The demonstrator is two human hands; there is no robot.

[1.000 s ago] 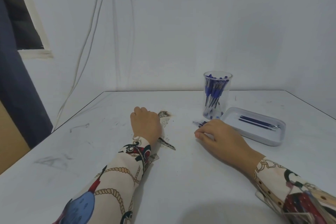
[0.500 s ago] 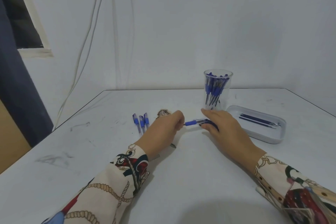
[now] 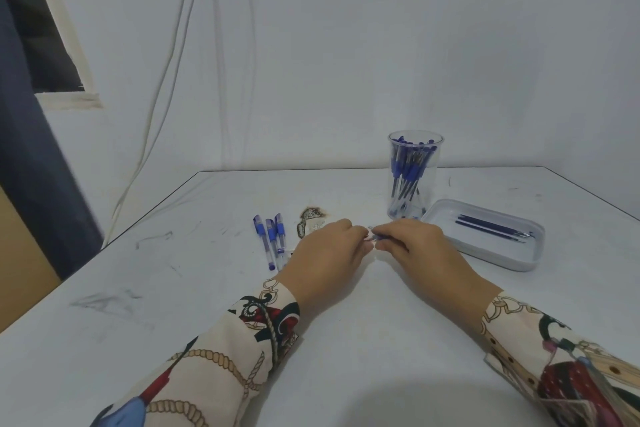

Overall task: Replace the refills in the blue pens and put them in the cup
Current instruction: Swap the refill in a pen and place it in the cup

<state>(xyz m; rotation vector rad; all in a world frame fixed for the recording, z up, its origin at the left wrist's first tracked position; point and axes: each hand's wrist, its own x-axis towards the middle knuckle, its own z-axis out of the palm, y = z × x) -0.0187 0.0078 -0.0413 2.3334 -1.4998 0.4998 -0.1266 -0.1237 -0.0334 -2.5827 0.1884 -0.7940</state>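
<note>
The white counter [image 3: 346,340] carries everything, scuffed and with a burnt-looking patch just beyond the hands. At its far right lies a shallow tray [image 3: 485,256] with a few dark refills [image 3: 491,227] inside, and just behind the tray's left end stands the clear cup [image 3: 415,173], already crowded with blue pens. Three more pens [image 3: 272,239] lie side by side to the left, apparently awaiting their turn. The left hand [image 3: 325,253] and right hand [image 3: 419,250] meet at mid-counter, fingers of both pinched narrowly on one blue pen [image 3: 375,236], mostly hidden between them. The step looks like opening that pen; it would go best gripping close to the joint, twisting gently along the barrel's axis, and keeping it low over the counter so small parts cannot roll away.
</note>
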